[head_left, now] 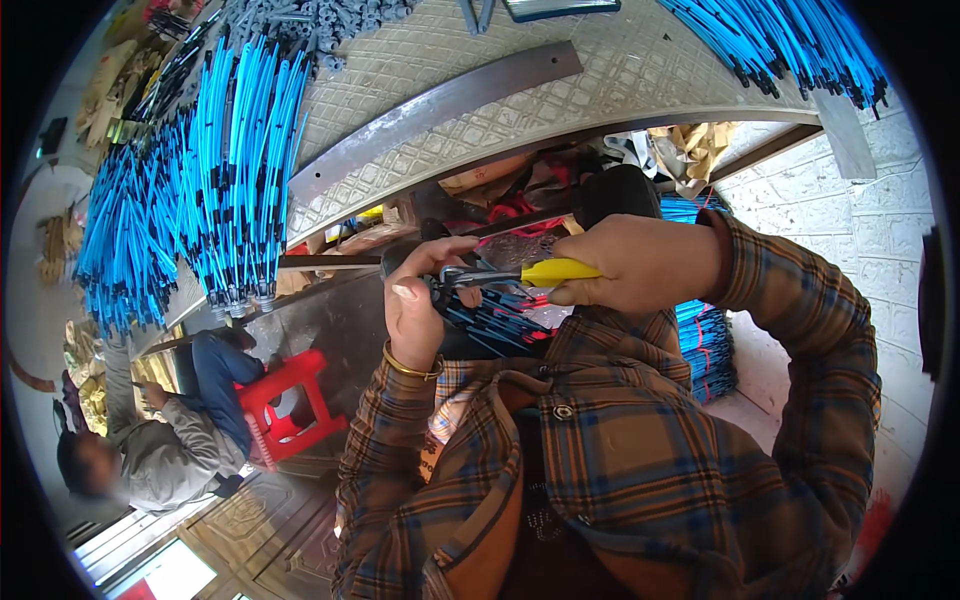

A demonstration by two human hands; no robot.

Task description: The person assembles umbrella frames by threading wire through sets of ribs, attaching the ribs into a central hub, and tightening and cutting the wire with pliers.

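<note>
My right hand [635, 262] is closed round the yellow handle of a pair of pliers [563, 271]. Their metal jaws point left, into the grasp of my left hand [413, 305]. The thumb and fingers of that hand curl around the jaw end, and what they pinch there is too small and covered to name. Beneath both hands, over my lap, lie several thin black and blue cables [485, 325], partly hidden by my hands and sleeves.
Bundles of blue cables with black ends [235, 160] lie on the patterned tabletop [420, 75], with more [790, 45] at far right. A metal strip [450, 105] follows its near edge. Stacked cables [705, 350] stand right of me. At left, a person [180, 440] is beside a red stool [290, 405].
</note>
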